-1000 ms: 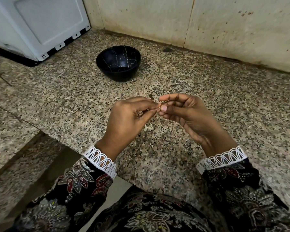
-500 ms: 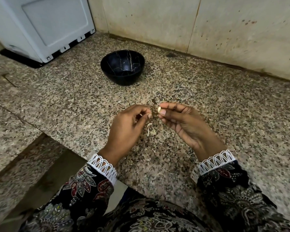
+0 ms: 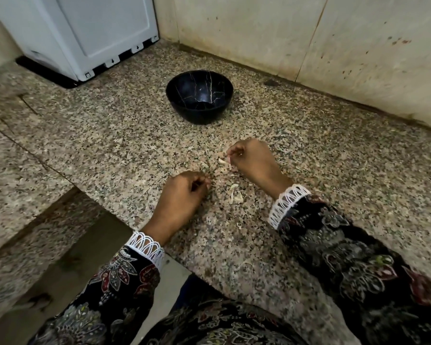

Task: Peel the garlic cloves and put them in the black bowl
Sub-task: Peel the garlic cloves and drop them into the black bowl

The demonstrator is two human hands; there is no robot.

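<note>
Counter (image 3: 334,155): speckled granite, carrying everything; both hands are low over it, near its front edge.
White appliance (image 3: 90,33): stands at the back left corner, well beyond the left hand and out of the work.
Black bowl (image 3: 199,97): upright, ahead of both hands and slightly left of the right one, well apart from either; no clove shows inside it from this angle.
Right hand (image 3: 255,160): knuckles up, fingers curled down to the counter, its grip closed to a pinch; the tips appear to nip a pale piece, though the view is too small to say whether that is a clove or only skin.
Left hand (image 3: 182,195): nearer the counter's edge, fingers curled in with the tips together; whether this grip holds a scrap I cannot tell.
Garlic piece (image 3: 225,160): pale, lying at the right fingertips, between that grip and the bowl's side of the counter.
Peel scraps (image 3: 234,194): thin papery shreds lying between the two wrists, just right of the left grip.
Step in hand: peeling, judging by the shed skin and the bowl apparently bare.
Next move: likely a firm pinch on the clove, both grips brought together to strip it, then a reach forward to the bowl.
</note>
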